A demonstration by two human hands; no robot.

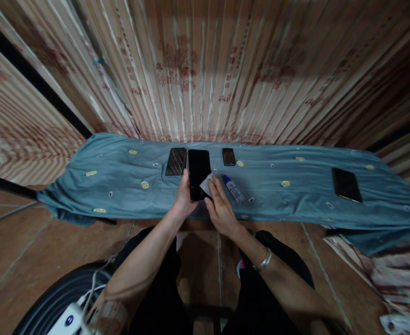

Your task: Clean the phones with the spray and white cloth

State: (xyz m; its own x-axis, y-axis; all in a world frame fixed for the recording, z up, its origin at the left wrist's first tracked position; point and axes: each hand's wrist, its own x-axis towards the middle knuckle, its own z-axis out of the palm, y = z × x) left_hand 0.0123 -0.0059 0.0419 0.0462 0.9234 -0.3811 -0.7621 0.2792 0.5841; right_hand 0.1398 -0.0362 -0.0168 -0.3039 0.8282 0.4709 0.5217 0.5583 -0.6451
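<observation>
My left hand (184, 195) is closed around the lower left edge of a black smartphone (198, 170), held tilted with its dark screen facing me. With my right hand (222, 209) I press a small light-grey cloth (207, 184) onto the phone's lower right part, the fingers on top of it. Just right of that hand a clear spray bottle with a blue cap (234, 188) lies on its side. Behind my left hand rests another smartphone (176, 162), and a smaller dark device (229, 157) lies to the right of the held phone.
A blue patterned cloth (128, 186) covers the narrow bench. Far to the right lies another dark phone (346, 184). Pleated curtains (205, 70) hang right behind the bench. At lower left are a white power strip (70, 321) with cables and a black ribbed round object (51, 298).
</observation>
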